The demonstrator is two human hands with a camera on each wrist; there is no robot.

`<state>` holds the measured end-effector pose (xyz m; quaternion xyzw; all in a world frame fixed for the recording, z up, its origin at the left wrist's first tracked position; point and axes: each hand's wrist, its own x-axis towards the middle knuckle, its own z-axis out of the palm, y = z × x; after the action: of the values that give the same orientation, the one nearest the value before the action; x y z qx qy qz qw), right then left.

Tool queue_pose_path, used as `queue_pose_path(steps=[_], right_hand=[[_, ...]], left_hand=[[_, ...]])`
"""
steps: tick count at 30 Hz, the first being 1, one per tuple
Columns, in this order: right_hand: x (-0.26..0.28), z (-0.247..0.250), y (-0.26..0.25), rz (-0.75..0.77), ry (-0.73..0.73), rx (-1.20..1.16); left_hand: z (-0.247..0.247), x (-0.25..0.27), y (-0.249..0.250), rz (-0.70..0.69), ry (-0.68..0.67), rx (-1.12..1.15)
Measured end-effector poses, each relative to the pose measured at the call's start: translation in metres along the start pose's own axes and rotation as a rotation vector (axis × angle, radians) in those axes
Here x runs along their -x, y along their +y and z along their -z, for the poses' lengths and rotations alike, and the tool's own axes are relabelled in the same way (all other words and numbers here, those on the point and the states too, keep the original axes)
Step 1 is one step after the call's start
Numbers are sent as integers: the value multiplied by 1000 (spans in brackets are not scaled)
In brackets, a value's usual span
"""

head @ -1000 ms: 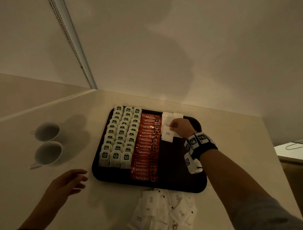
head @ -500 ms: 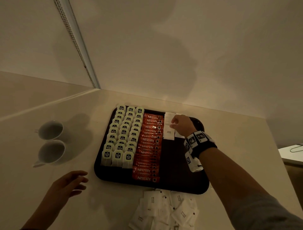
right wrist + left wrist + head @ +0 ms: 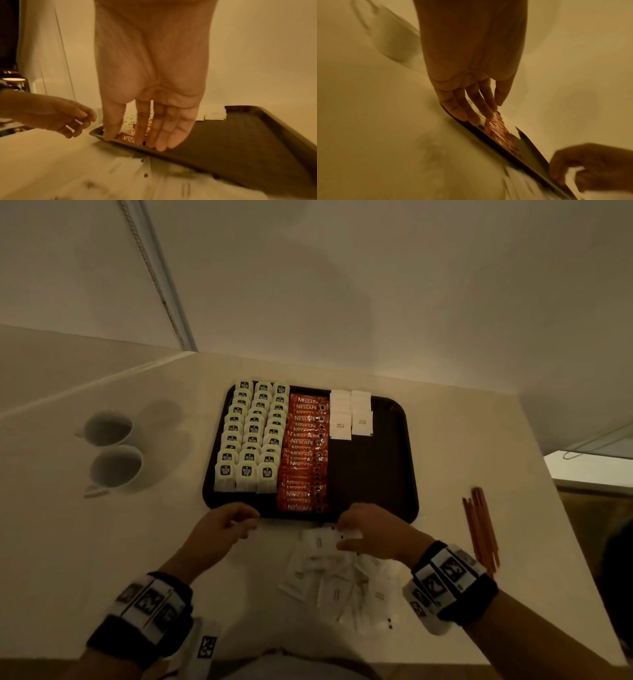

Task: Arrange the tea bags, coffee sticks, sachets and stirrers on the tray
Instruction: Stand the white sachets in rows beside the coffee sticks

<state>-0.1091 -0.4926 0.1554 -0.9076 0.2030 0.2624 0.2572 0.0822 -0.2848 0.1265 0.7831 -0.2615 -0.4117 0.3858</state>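
A dark tray [image 3: 376,474] holds three columns of tea bags [image 3: 253,440] on its left and a column of orange coffee sticks [image 3: 305,453] in the middle. Two short rows of white sachets [image 3: 351,414] lie at its back right. Loose sachets [image 3: 329,580] lie in a pile on the counter in front of the tray. My right hand [image 3: 352,529] is over the pile's far edge, its fingers straight in the right wrist view [image 3: 137,139] with nothing between them. My left hand [image 3: 236,522] hovers by the tray's front rim, holding nothing in the left wrist view [image 3: 481,108]. Brown stirrers [image 3: 479,525] lie on the counter to the right.
Two white cups [image 3: 109,428] [image 3: 116,465] stand on the counter left of the tray. A wall runs close behind the tray. The right half of the tray floor [image 3: 240,142] is bare in front of the sachet rows. The counter's right edge lies just beyond the stirrers.
My right hand has left the sachets at the back of the tray and come back to the loose pile. My left hand has moved right to the tray's front rim.
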Motion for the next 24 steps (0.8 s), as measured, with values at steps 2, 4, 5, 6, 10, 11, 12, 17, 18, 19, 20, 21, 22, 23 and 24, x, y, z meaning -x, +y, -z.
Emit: queue_pose_path(steps=[2,4,5,6,10,11,12,17,18,19,20,21,22,23,24], right_hand=[[11,-15,8,-158,64,23],[19,-27,21,-344,113,1],[23,-33,26,-427,127,-38],[26,-39,29,-499,136,-88],[33,-54,27,-629,175,-154],[32,-56,24,-658,199,-153],[29,-60,23,-695,220,-162],[3,-75,19,-862,340,-285],[0,-76,16,-877,349,-263],[-1,-76,13,-884,348,-234],[-2,-75,10,-886,338,-214],[-3,-75,9,-889,331,-205],[-5,-74,8,-895,325,-206],[-5,-74,8,-901,321,-211],[-5,-73,8,-901,321,-218]], left_hand=[[-20,-3,4,-123,-121,-177],[-42,-3,10,-240,-240,-347],[-52,-4,11,-306,-292,-426],[-61,-4,12,-368,-329,-499],[-86,-2,12,-439,-427,-740],[-90,-2,12,-426,-446,-816],[-94,-1,11,-415,-461,-891],[-105,1,7,-397,-475,-1015],[-106,1,6,-398,-472,-1013],[-106,0,6,-399,-469,-1012],[-106,0,5,-402,-468,-1014],[-106,0,5,-407,-469,-1016],[-105,-1,5,-412,-473,-1019],[-105,-1,5,-414,-480,-1019],[-105,-1,5,-414,-488,-1017]])
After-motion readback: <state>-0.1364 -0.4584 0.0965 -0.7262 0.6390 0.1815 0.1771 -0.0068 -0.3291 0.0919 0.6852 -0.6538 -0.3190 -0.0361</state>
